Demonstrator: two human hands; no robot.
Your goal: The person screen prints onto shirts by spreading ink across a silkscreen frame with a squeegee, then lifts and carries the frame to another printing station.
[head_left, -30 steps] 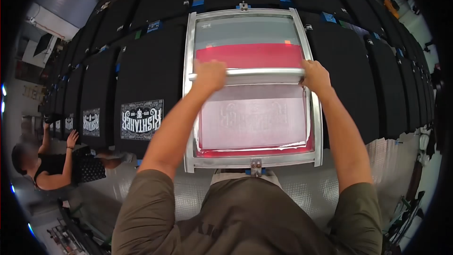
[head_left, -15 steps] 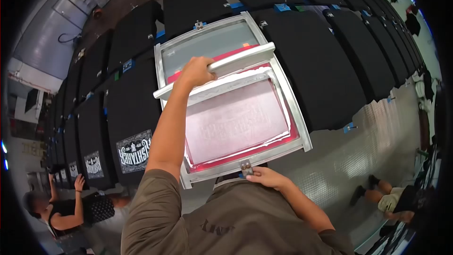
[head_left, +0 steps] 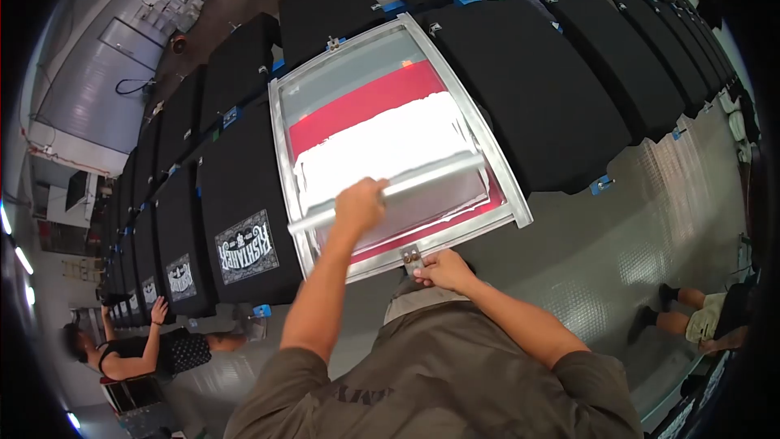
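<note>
A screen printing frame (head_left: 502, 146) with an aluminium border lies over a black shirt in front of me. White ink (head_left: 390, 134) covers the middle of its mesh, with a red band around it. My left hand (head_left: 360, 210) is wrapped around the middle of a long metal squeegee (head_left: 435, 177), which lies across the screen towards the near side. On the near side of the squeegee the mesh looks pale and thinly coated. At the near edge of the frame, my right hand (head_left: 447, 271) grips a small metal bracket (head_left: 412, 258) with thumb and fingers.
Rows of black shirts (head_left: 520, 89) on boards stretch away both sides, with blue clips (head_left: 602, 184) at their ends. A shirt to the left carries a white print (head_left: 246, 247). One person (head_left: 130, 358) stands at the left, another (head_left: 707, 321) at the right.
My left hand has pulled the squeegee towards me, leaving white ink over the mesh behind it. My right hand stays at the bracket. The view has shifted slightly.
</note>
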